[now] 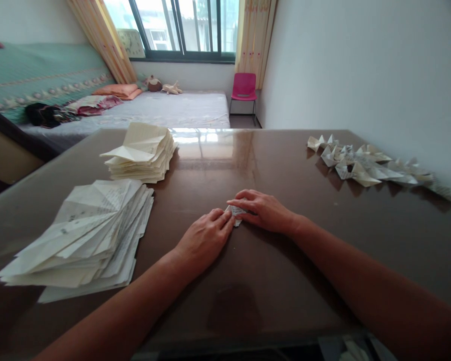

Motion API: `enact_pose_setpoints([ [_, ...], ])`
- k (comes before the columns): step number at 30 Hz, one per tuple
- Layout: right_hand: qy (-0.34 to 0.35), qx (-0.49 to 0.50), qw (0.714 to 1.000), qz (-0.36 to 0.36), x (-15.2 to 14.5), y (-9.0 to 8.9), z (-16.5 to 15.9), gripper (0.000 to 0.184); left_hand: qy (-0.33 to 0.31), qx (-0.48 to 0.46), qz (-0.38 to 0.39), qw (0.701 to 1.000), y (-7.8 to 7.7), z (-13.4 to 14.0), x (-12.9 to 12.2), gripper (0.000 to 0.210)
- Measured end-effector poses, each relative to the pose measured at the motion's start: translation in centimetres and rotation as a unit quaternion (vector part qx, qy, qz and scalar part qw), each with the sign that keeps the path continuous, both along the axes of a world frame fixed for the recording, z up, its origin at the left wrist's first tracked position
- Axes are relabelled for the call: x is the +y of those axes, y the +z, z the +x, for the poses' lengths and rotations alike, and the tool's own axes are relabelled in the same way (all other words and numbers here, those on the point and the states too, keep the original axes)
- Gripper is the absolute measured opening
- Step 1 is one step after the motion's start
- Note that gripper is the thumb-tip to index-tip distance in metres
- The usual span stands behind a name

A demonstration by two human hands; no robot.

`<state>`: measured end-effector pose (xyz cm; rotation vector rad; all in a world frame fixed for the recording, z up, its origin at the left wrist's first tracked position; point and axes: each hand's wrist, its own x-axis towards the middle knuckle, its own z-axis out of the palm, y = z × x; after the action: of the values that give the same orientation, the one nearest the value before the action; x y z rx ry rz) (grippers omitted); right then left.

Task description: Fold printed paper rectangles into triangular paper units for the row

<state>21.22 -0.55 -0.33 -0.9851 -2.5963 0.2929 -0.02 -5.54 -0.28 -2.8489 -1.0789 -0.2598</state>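
A small folded piece of printed paper (238, 210) lies on the brown glossy table (285, 281), mostly covered by my fingers. My left hand (206, 233) presses its fingertips on the paper's left side, fingers held together. From the right, my right hand (261, 210) bends over the paper, its fingers curled and touching the top and right edge. Only the middle and the lower tip of the paper show between the hands.
Two stacks of creased paper stand on the left, a white one (97, 225) nearer and a cream one (143, 160) behind. Several folded paper shapes (364, 165) line the table's right side. Beyond are a bed (195, 110) and a pink chair (244, 87).
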Motion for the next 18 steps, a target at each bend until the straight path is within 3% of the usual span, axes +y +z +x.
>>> enact_pose_setpoints([
  [7, 0.027, -0.058, 0.996, 0.064, -0.3, -0.2, -0.5, 0.036, 0.013, -0.03, -0.01, 0.999, -0.1, -0.1, 0.4, 0.033],
  [13, -0.008, -0.023, 0.998, 0.057, -0.2, 0.0, -0.4, 0.031, 0.002, -0.058, 0.025, 0.998, -0.1, -0.6, 0.8, 0.025],
  [18, 0.022, -0.022, 1.0, -0.005, -0.3, 0.7, -0.3, 0.018, -0.002, -0.054, 0.024, 0.998, 0.0, -0.2, 0.1, 0.024],
])
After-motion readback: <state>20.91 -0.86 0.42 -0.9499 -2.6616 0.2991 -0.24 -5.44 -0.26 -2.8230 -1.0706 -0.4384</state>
